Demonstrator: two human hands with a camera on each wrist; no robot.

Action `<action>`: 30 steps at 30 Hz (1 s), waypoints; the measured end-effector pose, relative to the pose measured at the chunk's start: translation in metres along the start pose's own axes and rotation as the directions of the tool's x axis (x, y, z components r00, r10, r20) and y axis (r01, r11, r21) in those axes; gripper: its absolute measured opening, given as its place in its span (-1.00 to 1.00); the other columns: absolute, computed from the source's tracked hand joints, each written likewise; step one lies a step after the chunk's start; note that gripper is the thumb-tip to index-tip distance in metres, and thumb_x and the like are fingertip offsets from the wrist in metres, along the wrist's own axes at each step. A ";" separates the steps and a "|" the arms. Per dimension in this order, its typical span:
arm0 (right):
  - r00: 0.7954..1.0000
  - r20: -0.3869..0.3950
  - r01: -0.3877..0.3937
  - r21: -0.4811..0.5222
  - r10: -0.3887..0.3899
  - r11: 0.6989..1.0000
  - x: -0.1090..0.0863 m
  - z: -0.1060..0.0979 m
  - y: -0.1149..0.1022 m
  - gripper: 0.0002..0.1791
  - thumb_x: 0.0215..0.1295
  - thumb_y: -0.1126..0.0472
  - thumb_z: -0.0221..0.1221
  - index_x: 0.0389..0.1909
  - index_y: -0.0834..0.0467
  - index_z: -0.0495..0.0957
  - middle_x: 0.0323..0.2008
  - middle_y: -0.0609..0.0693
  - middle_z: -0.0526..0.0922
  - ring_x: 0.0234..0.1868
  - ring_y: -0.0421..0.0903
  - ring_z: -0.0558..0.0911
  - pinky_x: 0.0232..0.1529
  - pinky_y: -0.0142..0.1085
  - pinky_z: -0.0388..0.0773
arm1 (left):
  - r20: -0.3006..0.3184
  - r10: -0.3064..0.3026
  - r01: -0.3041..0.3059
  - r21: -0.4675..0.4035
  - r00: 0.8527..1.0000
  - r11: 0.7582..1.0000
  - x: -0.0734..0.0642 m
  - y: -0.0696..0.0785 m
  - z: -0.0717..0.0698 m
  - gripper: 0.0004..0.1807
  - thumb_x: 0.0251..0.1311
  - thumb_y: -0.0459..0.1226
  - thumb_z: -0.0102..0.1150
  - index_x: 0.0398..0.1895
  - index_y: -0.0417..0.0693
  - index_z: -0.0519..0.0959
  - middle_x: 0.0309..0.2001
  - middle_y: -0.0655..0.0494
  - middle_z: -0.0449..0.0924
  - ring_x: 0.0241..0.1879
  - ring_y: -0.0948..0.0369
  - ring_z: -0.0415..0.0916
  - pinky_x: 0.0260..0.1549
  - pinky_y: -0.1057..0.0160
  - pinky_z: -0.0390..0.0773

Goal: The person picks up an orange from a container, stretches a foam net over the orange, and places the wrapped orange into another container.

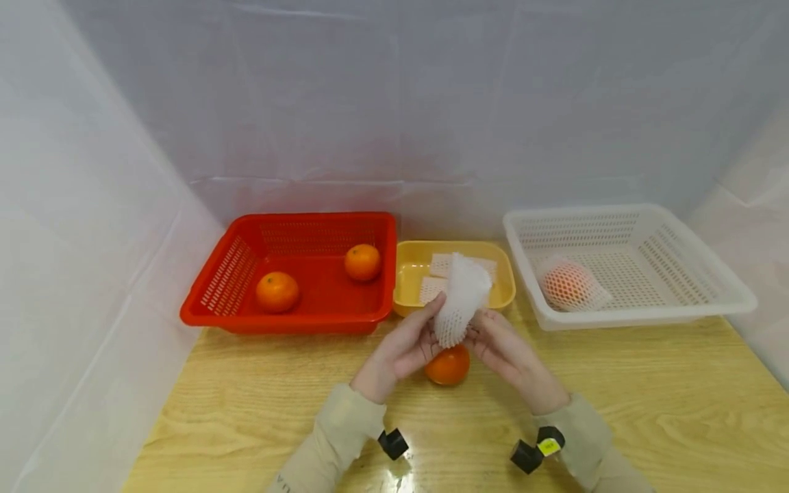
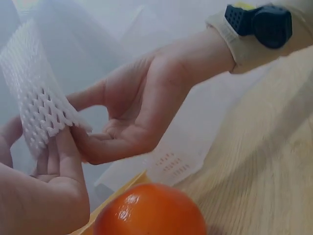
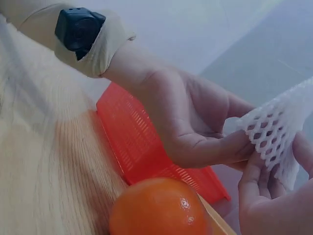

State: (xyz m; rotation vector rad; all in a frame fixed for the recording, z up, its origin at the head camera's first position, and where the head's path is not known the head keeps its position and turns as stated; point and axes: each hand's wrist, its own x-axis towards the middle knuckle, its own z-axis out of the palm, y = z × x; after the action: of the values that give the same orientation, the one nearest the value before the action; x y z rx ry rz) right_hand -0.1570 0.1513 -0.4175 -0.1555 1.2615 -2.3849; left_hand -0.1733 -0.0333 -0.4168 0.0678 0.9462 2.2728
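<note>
A white foam net sleeve (image 1: 461, 298) is held up between both hands, its lower rim facing the person. My left hand (image 1: 403, 348) grips the rim from the left, with fingertips tucked into the mesh opening in the left wrist view. From the other side, my right hand (image 1: 504, 348) pinches the rim between thumb and fingers. In the right wrist view the mesh (image 3: 274, 134) is stretched wide between the two hands. Just below them an orange (image 1: 448, 366) sits on the wooden table (image 1: 259, 404), partly covered by the fingers in the head view.
A red basket (image 1: 290, 320) at the left holds two oranges (image 1: 277, 292). Behind the hands, a yellow tray (image 1: 403, 274) contains flat foam net sleeves (image 1: 433, 289). The white basket (image 1: 641, 316) at the right holds a net-wrapped fruit (image 1: 568, 285). White sheeting encloses the back and sides.
</note>
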 end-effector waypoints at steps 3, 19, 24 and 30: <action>1.000 0.002 -0.015 0.135 0.014 0.991 0.002 -0.001 0.000 -0.62 0.65 0.25 -0.19 -0.09 0.10 0.65 -0.11 -0.04 0.74 -0.05 -0.23 0.66 0.09 -0.40 0.56 | -0.003 0.008 -0.008 -0.113 1.000 0.994 0.000 0.000 0.002 -0.65 0.59 -0.06 -0.11 -0.04 -0.04 0.63 -0.14 0.13 0.76 -0.15 0.33 0.68 -0.14 0.43 0.63; 0.994 0.009 -0.098 0.447 0.105 0.889 0.000 -0.004 -0.003 -0.67 0.65 0.15 -0.14 -0.10 0.13 0.62 -0.11 0.02 0.72 -0.08 -0.16 0.68 0.06 -0.37 0.59 | -0.105 0.095 -0.127 -0.357 0.990 0.925 -0.002 -0.002 -0.001 -0.72 0.58 -0.12 -0.09 0.04 -0.07 0.55 -0.06 0.15 0.72 -0.07 0.33 0.64 -0.01 0.40 0.58; 0.994 -0.021 -0.094 0.395 0.111 0.914 -0.002 -0.005 -0.002 -0.63 0.66 0.15 -0.18 -0.08 0.11 0.63 -0.10 0.01 0.73 -0.07 -0.17 0.68 0.05 -0.38 0.59 | -0.141 0.084 -0.126 -0.328 0.986 0.936 -0.006 -0.001 -0.004 -0.73 0.58 -0.12 -0.07 -0.02 -0.02 0.61 -0.12 0.19 0.74 -0.10 0.35 0.65 -0.06 0.40 0.59; 0.985 -0.085 -0.109 0.370 0.150 0.923 -0.005 -0.005 -0.002 -0.56 0.67 0.15 -0.26 -0.16 0.10 0.63 -0.15 0.00 0.76 -0.09 -0.17 0.70 0.02 -0.36 0.59 | -0.187 0.034 -0.088 -0.285 0.982 0.954 -0.009 -0.003 -0.008 -0.74 0.58 -0.12 -0.08 0.03 -0.03 0.56 -0.13 0.19 0.73 -0.11 0.35 0.64 -0.05 0.41 0.58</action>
State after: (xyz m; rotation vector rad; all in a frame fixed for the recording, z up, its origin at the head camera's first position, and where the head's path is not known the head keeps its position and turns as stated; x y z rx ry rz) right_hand -0.1547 0.1585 -0.4183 0.1730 0.8208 -2.4882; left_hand -0.1664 -0.0417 -0.4226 -0.2455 0.6932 2.4846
